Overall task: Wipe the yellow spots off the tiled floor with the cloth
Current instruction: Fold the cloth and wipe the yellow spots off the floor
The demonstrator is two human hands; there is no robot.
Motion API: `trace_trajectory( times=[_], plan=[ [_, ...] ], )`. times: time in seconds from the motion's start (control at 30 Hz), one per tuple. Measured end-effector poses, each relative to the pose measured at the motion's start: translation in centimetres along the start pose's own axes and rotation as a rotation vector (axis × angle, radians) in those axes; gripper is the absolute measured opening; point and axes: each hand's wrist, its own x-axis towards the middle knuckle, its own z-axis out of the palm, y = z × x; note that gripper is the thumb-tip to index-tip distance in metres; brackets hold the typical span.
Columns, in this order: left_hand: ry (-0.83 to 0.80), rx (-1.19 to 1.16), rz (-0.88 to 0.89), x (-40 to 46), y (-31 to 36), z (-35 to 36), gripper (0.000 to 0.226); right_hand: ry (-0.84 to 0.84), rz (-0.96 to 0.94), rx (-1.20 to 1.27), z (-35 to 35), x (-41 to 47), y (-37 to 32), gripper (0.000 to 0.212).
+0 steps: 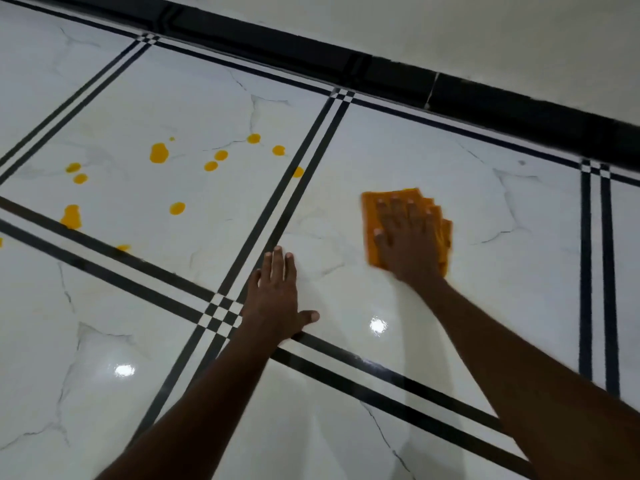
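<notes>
Left hand (pixel 275 299) planted flat on the tiled floor (pixel 346 393) nearest the body, fingers (pixel 277 263) close together and pointing away, thumb splayed to the right, holding nothing; it reads as a brace. Beyond and right of those fingertips, right hand (pixel 410 237) lies palm-down on the orange cloth (pixel 370 216), fingers spread apart and pressing it flat to the tile rather than gripping it; cloth edges are blurred, shows past the fingertips and on both sides of the hand. No spot visible on the tile under or just around the cloth. Yellow spots (pixel 159 153) all lie left of and beyond the left fingertips, across the double black line (pixel 304 164), scattered over the neighbouring tile; one sits on that line, some at the lower border strip. Black skirting (pixel 485 95) farthest off. Judgement: most of the wiping is not yet done. Risks: cloth held only by flat pressure could slip or bunch on the glossy tile; sweeping through wet spots may smear them wider; bracing palm could slide on the shiny surface or land in a spot.
</notes>
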Motion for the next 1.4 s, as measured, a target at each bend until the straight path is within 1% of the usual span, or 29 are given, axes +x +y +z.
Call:
trace_trajectory(
  times=[0.07, 0.13, 0.2, 0.27, 0.33, 0.37, 0.4, 0.47, 0.53, 0.6, 0.63, 0.67, 0.7, 0.73, 0.77, 0.8, 0.83, 0.87, 0.93, 1.0, 1.07, 1.1, 1.13, 1.17, 1.23, 1.27, 1.3, 1.37, 1.4],
  plan=[
    [-0.007, 0.039, -0.015, 0.1, 0.4, -0.5, 0.124, 0.041, 0.191, 0.002, 0.2, -1.3, 1.2, 0.064],
    [-0.025, 0.027, 0.007, 0.9, 1.0, -1.0, 0.128, 0.048, 0.241, -0.002, 0.2, -3.7, -1.1, 0.066],
    [-0.06, -0.007, 0.074, 2.5, 2.2, -1.7, 0.136, 0.024, 0.131, 0.033, 0.2, -4.7, -3.7, 0.067],
    [-0.085, -0.026, 0.107, 4.0, 3.0, -2.1, 0.144, -0.02, -0.082, 0.027, 0.4, -3.6, -5.0, 0.067],
    [-0.086, -0.019, 0.117, 5.0, 3.2, -2.1, 0.149, -0.038, -0.235, 0.01, 0.5, -0.3, -4.3, 0.067],
    [-0.079, -0.013, 0.119, 5.1, 3.1, -1.8, 0.15, -0.034, -0.243, 0.0, 0.6, 1.6, -3.2, 0.066],
    [-0.066, -0.01, 0.117, 4.9, 2.9, -1.7, 0.149, -0.034, -0.187, -0.002, 0.5, 3.3, -1.8, 0.066],
    [-0.042, -0.004, 0.109, 4.8, 2.5, -1.4, 0.148, -0.011, 0.035, 0.005, 0.2, 5.3, 1.5, 0.067],
    [-0.034, 0.0, 0.11, 4.8, 2.5, -1.3, 0.148, 0.026, 0.262, 0.062, -0.1, 4.5, 4.0, 0.068],
    [-0.022, -0.002, 0.113, 4.7, 2.8, -1.4, 0.147, 0.072, 0.46, 0.076, -0.2, 1.7, 2.7, 0.069],
    [-0.015, -0.005, 0.112, 4.7, 2.8, -1.5, 0.146, 0.079, 0.498, 0.083, -0.2, 0.2, 0.7, 0.07],
    [-0.011, -0.009, 0.109, 4.6, 2.8, -1.6, 0.146, 0.074, 0.457, 0.094, 0.1, -1.0, -1.5, 0.069],
    [-0.008, -0.008, 0.106, 4.7, 2.7, -1.6, 0.145, 0.054, 0.327, 0.083, 0.5, -1.7, -3.3, 0.069],
    [-0.009, -0.006, 0.106, 4.7, 2.7, -1.6, 0.145, 0.02, 0.148, 0.059, 0.8, -1.8, -4.1, 0.068],
    [-0.016, -0.004, 0.106, 4.8, 2.8, -1.6, 0.144, -0.018, -0.02, 0.043, 0.8, -1.0, -3.5, 0.067],
    [-0.022, -0.002, 0.107, 4.7, 2.7, -1.6, 0.144, -0.038, -0.115, 0.029, 0.7, 0.1, -2.2, 0.066],
    [-0.021, -0.001, 0.107, 4.8, 2.7, -1.6, 0.144, -0.042, -0.117, 0.018, 0.6, 1.0, -0.4, 0.066],
    [-0.018, 0.002, 0.107, 4.7, 2.6, -1.6, 0.144, -0.026, -0.033, 0.004, 0.5, 1.6, 1.4, 0.067],
    [-0.015, 0.005, 0.112, 4.6, 2.4, -1.6, 0.145, 0.006, 0.248, 0.018, 0.3, 0.6, 3.7, 0.067],
    [-0.011, 0.004, 0.104, 4.6, 2.5, -1.6, 0.145, 0.061, 0.457, 0.048, 0.1, -2.4, 2.2, 0.068],
    [-0.02, -0.007, 0.08, 4.1, 2.8, -2.0, 0.143, 0.073, 0.524, 0.067, -0.3, -6.1, -2.1, 0.069],
    [-0.021, -0.011, 0.063, 3.7, 3.1, -2.1, 0.141, 0.066, 0.485, 0.086, -0.3, -7.5, -4.1, 0.07],
    [-0.02, -0.017, 0.045, 3.2, 3.3, -2.0, 0.137, 0.043, 0.377, 0.075, -0.1, -8.5, -5.6, 0.071],
    [-0.014, -0.026, 0.027, 2.5, 3.4, -1.7, 0.132, 0.006, 0.211, 0.052, 0.2, -8.8, -6.3, 0.071],
    [0.016, -0.041, -0.004, 0.9, 3.3, -1.0, 0.119, -0.073, -0.114, 0.003, 0.1, -7.4, -4.4, 0.07],
    [0.026, -0.047, -0.013, 0.2, 3.2, -0.7, 0.113, -0.08, -0.17, -0.021, 0.0, -6.8, -2.6, 0.07],
    [0.027, -0.053, -0.012, -0.4, 3.1, -0.5, 0.107, -0.075, -0.112, -0.03, -0.1, -6.6, -1.1, 0.07],
    [0.013, -0.046, 0.0, -1.3, 2.6, -0.7, 0.098, -0.068, 0.212, 0.021, -0.3, -7.8, -0.1, 0.072],
    [0.0, -0.03, 0.006, -1.8, 2.2, -1.0, 0.095, -0.074, 0.384, 0.054, -0.4, -8.8, -1.4, 0.073]
  ],
)
